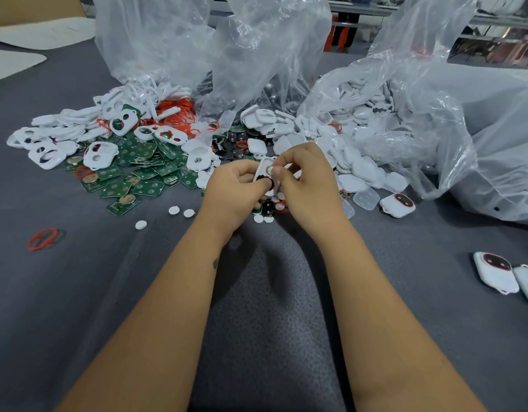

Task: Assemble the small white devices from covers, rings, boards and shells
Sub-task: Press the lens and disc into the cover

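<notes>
White device cover point(263, 167) is sitting between both hands, raised just above the parts heap at the middle of the grey table point(108, 292). The left hand point(236, 188) is gripping its lower edge with curled fingers, thumb lying against a dark round piece at the cover's bottom. The right hand point(304, 179) is pinching a small white disc point(270, 170) against the cover, fingertips meeting the left hand's. Both hands are working close together, touching over the part.

Green circuit boards point(143, 173) are lying in a loose heap to the left, with white two-hole covers point(99, 154) scattered over and beyond them and red rings point(179, 114) piled further back. White shells point(360, 171) are spilling from clear plastic bags point(420, 93) on the right. Three loose white discs point(173, 210) are lying near the left wrist, and a red ring point(42, 239) is lying alone well to the left. Finished devices point(398, 205) are resting on the right, two more point(494, 272) near the table's right edge.
</notes>
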{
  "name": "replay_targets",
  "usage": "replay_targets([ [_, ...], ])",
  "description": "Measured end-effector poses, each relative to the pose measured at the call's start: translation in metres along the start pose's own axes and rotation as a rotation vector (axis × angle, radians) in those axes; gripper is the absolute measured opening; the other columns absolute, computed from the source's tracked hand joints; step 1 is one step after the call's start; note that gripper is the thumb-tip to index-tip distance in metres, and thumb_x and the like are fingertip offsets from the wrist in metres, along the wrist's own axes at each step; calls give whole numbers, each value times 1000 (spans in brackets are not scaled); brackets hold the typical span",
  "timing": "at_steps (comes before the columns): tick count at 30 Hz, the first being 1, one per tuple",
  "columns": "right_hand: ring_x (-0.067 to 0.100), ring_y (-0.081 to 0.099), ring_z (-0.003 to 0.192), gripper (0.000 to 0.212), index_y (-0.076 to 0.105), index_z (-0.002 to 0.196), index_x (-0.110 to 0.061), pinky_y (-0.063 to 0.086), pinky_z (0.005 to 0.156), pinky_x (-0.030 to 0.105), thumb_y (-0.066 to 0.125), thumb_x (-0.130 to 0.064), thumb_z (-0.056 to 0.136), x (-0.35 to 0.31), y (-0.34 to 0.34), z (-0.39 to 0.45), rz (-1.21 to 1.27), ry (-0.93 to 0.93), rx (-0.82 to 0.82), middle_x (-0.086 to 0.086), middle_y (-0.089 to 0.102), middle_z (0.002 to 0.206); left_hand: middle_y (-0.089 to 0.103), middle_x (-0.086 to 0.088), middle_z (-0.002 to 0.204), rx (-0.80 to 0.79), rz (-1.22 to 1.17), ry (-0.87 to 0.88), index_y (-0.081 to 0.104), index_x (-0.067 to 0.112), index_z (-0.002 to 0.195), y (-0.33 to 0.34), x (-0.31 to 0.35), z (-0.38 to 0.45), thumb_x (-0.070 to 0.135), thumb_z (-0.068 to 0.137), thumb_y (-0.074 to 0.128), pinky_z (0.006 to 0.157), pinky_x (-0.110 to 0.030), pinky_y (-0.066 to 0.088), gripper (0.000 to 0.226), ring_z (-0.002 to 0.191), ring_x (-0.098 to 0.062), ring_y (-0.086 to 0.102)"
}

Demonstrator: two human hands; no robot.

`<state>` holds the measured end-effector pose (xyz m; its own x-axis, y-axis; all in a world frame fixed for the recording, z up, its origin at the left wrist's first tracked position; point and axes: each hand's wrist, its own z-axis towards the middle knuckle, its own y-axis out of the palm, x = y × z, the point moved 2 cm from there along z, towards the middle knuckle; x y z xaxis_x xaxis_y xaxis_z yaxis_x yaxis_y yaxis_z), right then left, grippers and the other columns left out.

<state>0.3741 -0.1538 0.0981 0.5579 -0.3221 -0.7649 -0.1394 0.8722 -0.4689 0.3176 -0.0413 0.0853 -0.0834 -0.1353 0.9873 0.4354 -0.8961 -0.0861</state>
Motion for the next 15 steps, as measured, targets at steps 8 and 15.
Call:
replay_targets([
  [8, -2, 52, 77, 5, 62, 85, -12, 36, 67, 4, 62, -8, 88, 3, 3, 2, 0, 5, -28, -6, 50, 94, 67, 8, 59, 3, 8, -6, 69, 22, 84, 0, -2, 1, -2, 85, 59, 48, -16, 44, 26, 50, -2, 56],
  [15, -2, 50, 78, 9, 61, 82, -15, 35, 69, 5, 62, -7, 87, 1, 2, 1, -10, -5, -39, -6, 49, 92, 66, 9, 58, 8, 30, -2, 69, 22, 83, -1, -2, 1, -2, 85, 60, 48, -15, 43, 26, 47, -1, 53],
])
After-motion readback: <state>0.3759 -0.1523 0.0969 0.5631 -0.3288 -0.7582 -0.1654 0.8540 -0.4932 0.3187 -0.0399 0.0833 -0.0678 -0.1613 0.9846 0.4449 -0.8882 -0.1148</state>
